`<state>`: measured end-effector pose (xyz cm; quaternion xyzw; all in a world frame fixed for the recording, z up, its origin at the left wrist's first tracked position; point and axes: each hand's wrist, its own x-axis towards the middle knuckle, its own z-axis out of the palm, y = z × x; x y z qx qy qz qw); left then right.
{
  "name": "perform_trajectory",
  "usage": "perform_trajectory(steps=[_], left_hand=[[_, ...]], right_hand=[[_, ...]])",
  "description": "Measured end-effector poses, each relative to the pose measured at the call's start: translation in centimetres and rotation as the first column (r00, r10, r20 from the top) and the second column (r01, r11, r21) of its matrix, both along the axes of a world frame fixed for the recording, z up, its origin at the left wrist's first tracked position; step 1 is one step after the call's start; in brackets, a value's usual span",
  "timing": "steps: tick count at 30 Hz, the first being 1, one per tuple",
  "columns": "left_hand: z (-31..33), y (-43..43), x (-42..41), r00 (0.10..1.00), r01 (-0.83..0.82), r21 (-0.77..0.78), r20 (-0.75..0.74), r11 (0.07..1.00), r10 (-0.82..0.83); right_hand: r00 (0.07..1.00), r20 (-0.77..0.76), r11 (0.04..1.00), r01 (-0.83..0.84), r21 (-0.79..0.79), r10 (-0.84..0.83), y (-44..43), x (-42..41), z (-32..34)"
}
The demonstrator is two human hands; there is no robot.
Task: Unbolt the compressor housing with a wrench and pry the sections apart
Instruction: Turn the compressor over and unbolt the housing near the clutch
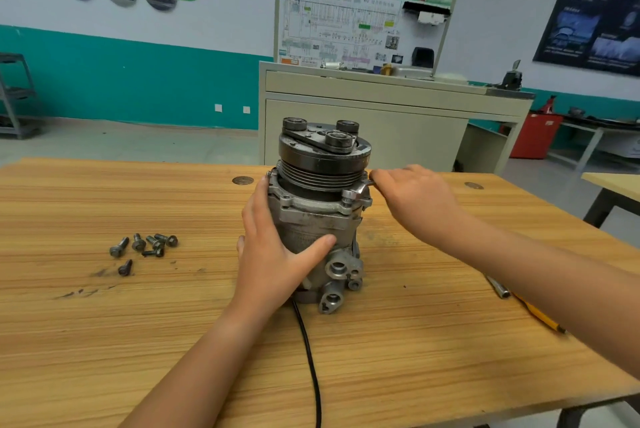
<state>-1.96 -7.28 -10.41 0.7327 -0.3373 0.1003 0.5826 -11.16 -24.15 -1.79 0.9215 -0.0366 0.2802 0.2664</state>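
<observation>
Left hand (273, 254) grips compressor (313, 225), right hand (415, 199) wrench (358, 192); six bolts (138, 243).

The worktop (104, 341) shows pale wood grain with a matt finish, marked by dark greasy smudges. The compressor housing (311, 230) is cast grey metal, dull and rough, grimy in patches. Its pulley (322, 164) is darker metal, matt black, with ribbed grooves. The wrench (356, 192) is bright, polished metal. The loose bolts (145, 247) are dull dark-grey metal. The cable (308, 351) has a smooth black sheath, probably rubber or plastic.
</observation>
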Motion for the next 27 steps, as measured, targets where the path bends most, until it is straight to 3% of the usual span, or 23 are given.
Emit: perform_trajectory(steps=[3, 7, 11, 15, 17, 19, 22, 24, 27], left_hand=[[0.0, 0.1, 0.0, 1.000, 0.018, -0.006, 0.013, 1.000, -0.018], [-0.3, -0.1, 0.1, 0.999, 0.033, -0.035, 0.008, 0.999, -0.033], [-0.7, -1.2, -0.7, 0.999, 0.023, -0.098, -0.030, 0.995, -0.026], [-0.6, -1.9, -0.5, 1.000, 0.004, -0.078, -0.019, 0.997, -0.006], [-0.3, -1.8, -0.1, 1.000, 0.004, -0.064, -0.016, 0.998, -0.005], [-0.1, -1.6, 0.1, 1.000, -0.007, -0.061, -0.025, 0.998, 0.005], [0.0, -1.4, 0.5, 0.999, -0.001, -0.068, -0.040, 0.998, -0.002], [-0.1, -1.1, 0.8, 0.998, 0.020, -0.090, -0.056, 0.996, -0.025], [-0.4, -0.6, 1.1, 0.994, 0.066, -0.108, -0.077, 0.992, -0.075]], right_hand=[[0.991, 0.104, 0.980, -0.096, 0.172, 0.079, -0.5, -0.3, -0.7], [0.959, 0.280, 0.812, -0.205, 0.546, 0.053, -0.3, -3.7, 0.4], [0.969, 0.244, 0.755, -0.139, 0.641, -0.029, -0.2, -6.8, 0.4], [0.995, 0.026, 0.514, 0.028, 0.857, -0.098, -0.7, -6.6, -2.1], [0.994, 0.083, 0.369, -0.050, 0.928, -0.073, 0.0, -5.8, -2.9], [0.978, 0.206, 0.291, -0.187, 0.938, -0.035, 1.1, -5.0, -3.1], [0.961, 0.277, 0.391, -0.265, 0.881, 0.028, 2.3, -4.7, -2.6], [0.974, 0.226, 0.578, -0.203, 0.791, 0.032, 2.8, -5.3, -2.4], [0.994, 0.075, 0.843, 0.026, 0.537, -0.079, 3.5, -6.5, -2.0]])
